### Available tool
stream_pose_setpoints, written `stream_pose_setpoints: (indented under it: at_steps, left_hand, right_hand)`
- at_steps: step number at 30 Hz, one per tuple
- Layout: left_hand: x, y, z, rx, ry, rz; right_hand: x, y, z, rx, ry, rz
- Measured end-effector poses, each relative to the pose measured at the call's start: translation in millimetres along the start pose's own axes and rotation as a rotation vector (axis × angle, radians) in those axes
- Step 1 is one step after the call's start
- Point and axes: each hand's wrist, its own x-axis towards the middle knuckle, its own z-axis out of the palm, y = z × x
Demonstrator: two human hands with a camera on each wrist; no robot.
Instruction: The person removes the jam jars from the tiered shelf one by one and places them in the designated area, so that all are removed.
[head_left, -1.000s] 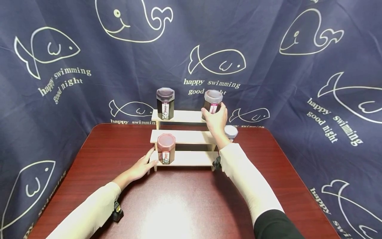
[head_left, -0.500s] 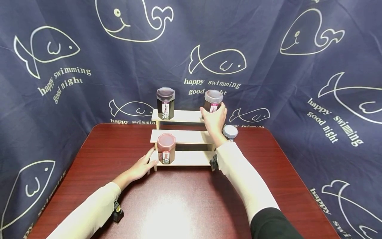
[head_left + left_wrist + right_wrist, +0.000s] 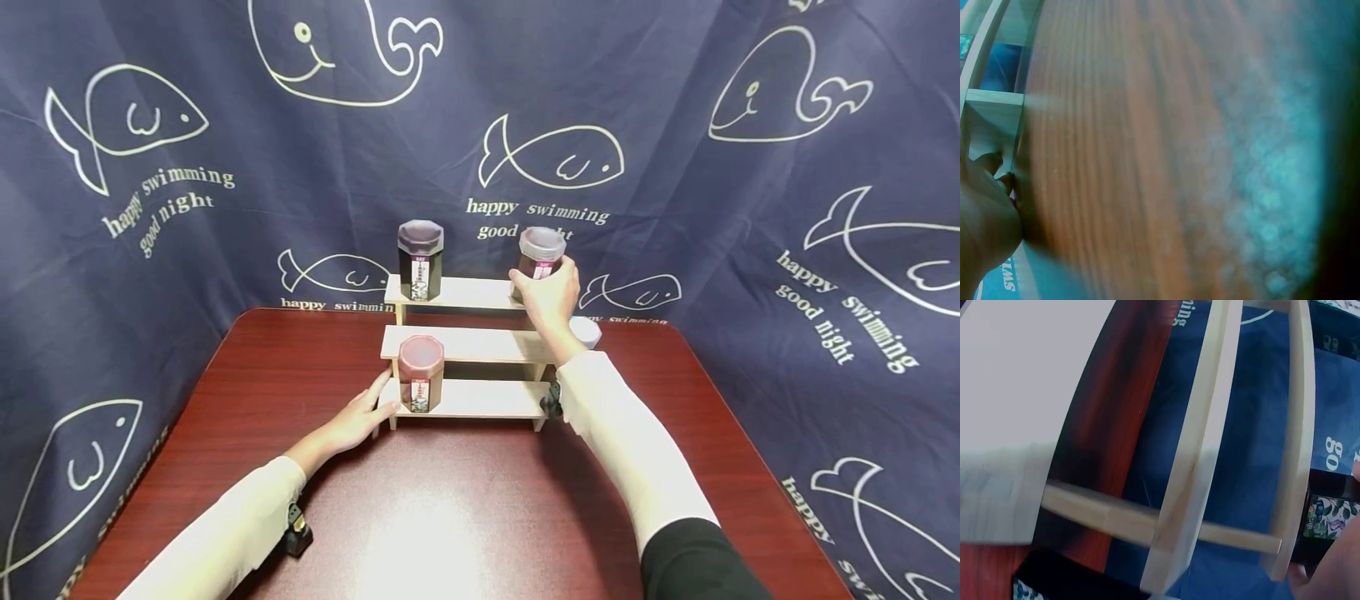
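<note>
Gripping jar [image 3: 536, 263], its lid [image 3: 542, 243] in head view only

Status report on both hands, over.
Right hand gripping dark, faceted, pale-lidded jar at top right of pale wooden three-tier stand. Left hand against stand's lower left end. Nothing visibly in the way.

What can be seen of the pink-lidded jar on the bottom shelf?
The pink-lidded jar has a faceted, brownish body, apparently glass or plastic, under an eight-sided pink lid. On its front is a label, white with a red top strip. It stands upright, lid on, at the left end of the bottom shelf. The left hand is close beside it; whether they touch is unclear.
</note>
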Motion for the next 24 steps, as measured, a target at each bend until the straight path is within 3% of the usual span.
stream_pose_setpoints:
  at_steps: [12, 17, 24]
  left_hand:
    - [1.5, 1.1, 0.2, -0.001, 0.000, 0.011]
    - [-0.1, 1.5, 0.2, -0.004, -0.005, -0.021]
    - [-0.8, 2.0, 1.0, -0.013, -0.002, -0.013]
  right_hand:
    - [19.8, 11, -43, -0.021, -0.012, -0.002]
    - [32.3, 30, -65, -0.077, -0.020, 0.011]
    - [40.7, 59, -94, -0.155, -0.016, 0.031]
